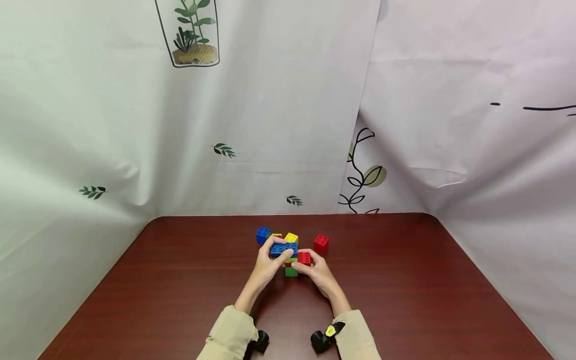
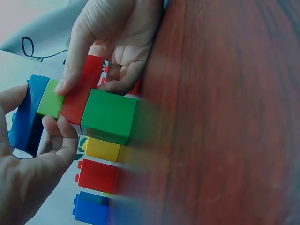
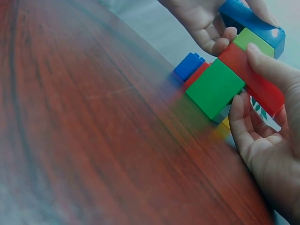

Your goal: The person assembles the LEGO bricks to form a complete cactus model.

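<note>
A stack of toy building bricks stands on the table between both hands. At its bottom is a green brick [image 2: 108,115], with a longer red brick [image 2: 77,105] on it that juts out to the right. Above these sits a light green brick [image 2: 50,99], topped by a long blue brick [image 1: 283,250] that extends to the left. My left hand [image 1: 265,266] grips the blue brick between thumb and fingers. With its thumb on the near side of the red brick, my right hand [image 1: 318,273] holds that brick, fingers curled behind and below it.
Behind the stack are a small blue brick [image 1: 263,236], a yellow brick [image 1: 291,237] and a partly hidden red brick [image 2: 97,176]. Another red brick [image 1: 321,243] lies to the back right. The brown table [image 1: 405,290] ends at a white printed curtain [image 1: 279,100].
</note>
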`<state>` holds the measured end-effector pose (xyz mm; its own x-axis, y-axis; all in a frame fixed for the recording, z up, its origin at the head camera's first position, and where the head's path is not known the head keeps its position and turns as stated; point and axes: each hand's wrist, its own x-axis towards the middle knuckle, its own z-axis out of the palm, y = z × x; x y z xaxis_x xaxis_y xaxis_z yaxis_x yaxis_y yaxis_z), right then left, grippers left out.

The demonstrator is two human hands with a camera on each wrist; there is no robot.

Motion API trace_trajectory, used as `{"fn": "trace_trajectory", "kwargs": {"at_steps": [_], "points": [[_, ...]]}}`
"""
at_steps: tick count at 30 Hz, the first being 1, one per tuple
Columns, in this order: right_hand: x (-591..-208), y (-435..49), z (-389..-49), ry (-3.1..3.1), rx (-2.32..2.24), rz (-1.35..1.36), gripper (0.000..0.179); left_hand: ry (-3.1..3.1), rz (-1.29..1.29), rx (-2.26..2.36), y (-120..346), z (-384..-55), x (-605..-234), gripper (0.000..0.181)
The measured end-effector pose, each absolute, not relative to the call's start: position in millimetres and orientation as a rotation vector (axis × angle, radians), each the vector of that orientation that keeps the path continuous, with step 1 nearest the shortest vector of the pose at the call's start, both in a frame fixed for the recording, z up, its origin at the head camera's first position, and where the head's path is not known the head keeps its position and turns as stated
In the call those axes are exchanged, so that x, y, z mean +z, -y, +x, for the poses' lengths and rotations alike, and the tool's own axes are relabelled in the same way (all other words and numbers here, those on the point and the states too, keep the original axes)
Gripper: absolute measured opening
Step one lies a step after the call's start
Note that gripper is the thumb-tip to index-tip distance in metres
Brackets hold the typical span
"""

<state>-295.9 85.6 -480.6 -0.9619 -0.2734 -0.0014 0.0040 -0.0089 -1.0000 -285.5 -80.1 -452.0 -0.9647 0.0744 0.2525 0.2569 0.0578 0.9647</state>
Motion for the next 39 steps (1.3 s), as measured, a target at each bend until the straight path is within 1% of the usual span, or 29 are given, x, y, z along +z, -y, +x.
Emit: {"fn": "trace_trajectory", "kwargs": {"at_steps": [19,28,39], "points": [[-489.7,-84.5,-297.1,-2.076,-2.093,-0.291,0.041,2.170,-0.304,-2.067,79.7,-283.4,-456.5,0.030],[-485.6,-86.0,-299.5,-2.082,-2.088,-0.280,0.041,2.115,-0.324,-2.091,76.3,-285.4,-455.9,0.031],[-487.1,-88.3,-298.1,-2.084,-2.084,-0.290,0.042,2.072,-0.274,-2.119,72.0,-282.5,-458.0,0.030]]}}
